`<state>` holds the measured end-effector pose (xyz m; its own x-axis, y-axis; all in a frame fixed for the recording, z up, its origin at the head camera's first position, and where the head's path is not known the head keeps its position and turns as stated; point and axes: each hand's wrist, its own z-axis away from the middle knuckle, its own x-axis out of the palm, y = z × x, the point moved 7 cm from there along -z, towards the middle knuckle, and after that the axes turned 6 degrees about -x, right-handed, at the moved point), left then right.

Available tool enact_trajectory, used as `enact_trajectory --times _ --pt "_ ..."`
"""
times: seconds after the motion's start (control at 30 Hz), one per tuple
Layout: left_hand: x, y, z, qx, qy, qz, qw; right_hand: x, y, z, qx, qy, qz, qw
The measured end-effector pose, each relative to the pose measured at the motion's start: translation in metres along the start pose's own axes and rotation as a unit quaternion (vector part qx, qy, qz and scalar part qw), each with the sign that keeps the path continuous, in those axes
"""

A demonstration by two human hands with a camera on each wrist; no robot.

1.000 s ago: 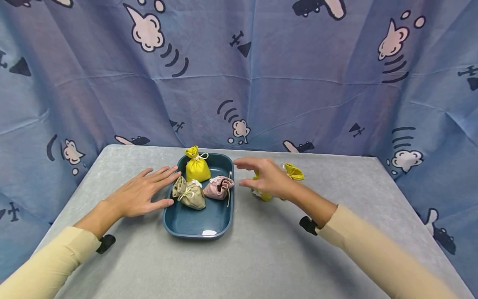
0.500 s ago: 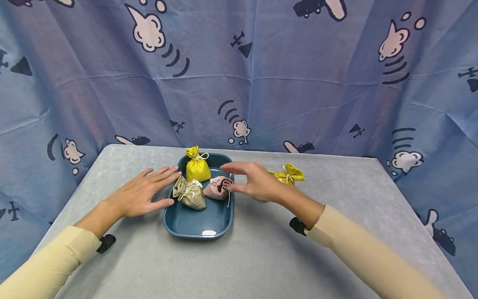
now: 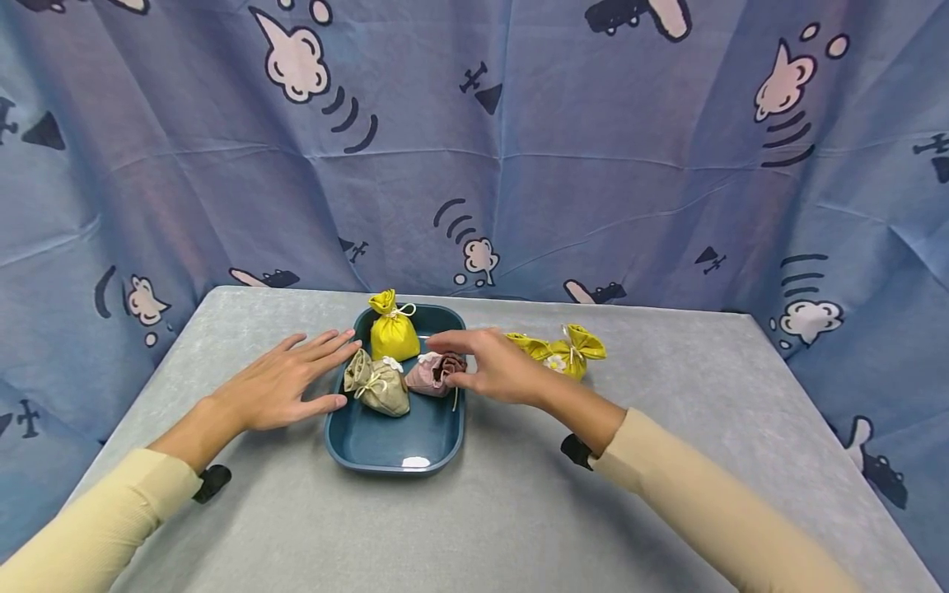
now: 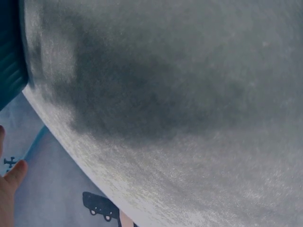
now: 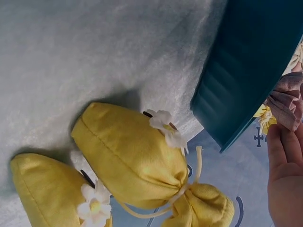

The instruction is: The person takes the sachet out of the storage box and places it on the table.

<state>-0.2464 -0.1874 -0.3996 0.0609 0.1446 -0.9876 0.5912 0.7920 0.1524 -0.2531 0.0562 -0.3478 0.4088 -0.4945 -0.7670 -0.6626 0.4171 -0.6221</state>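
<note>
In the head view a dark blue tray [image 3: 393,459] holds a yellow drawstring pouch [image 3: 393,336], a beige pouch [image 3: 384,394] and a pink pouch [image 3: 423,375]. My right hand [image 3: 493,366] reaches over the tray's right rim, with thumb and fingers apart around the pink pouch's gathered neck. In the right wrist view its fingertips appear to touch that pouch [image 5: 288,101]; their far side is hidden. My left hand [image 3: 289,383] lies with fingers spread along the tray's left side, fingertips at the rim beside the beige pouch. It holds nothing.
Two more yellow pouches with white flowers lie right of the tray: a nearer one [image 5: 132,153] and another one [image 5: 45,189], both under my right forearm. The grey table [image 3: 519,511] ends at a patterned blue curtain [image 3: 474,165].
My right hand has moved left from above the loose yellow pouches to the pink pouch, uncovering more of those yellow pouches. The left hand and the pouches have stayed put.
</note>
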Motion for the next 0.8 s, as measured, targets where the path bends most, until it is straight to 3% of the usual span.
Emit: enact_trajectory --times 0.8 --pt "0.0008 -0.0005 -0.0002 0.0 0.004 0.008 1.0 0.0072 0.0018 -0.0045 -0.025 -0.003 0.005 1.0"
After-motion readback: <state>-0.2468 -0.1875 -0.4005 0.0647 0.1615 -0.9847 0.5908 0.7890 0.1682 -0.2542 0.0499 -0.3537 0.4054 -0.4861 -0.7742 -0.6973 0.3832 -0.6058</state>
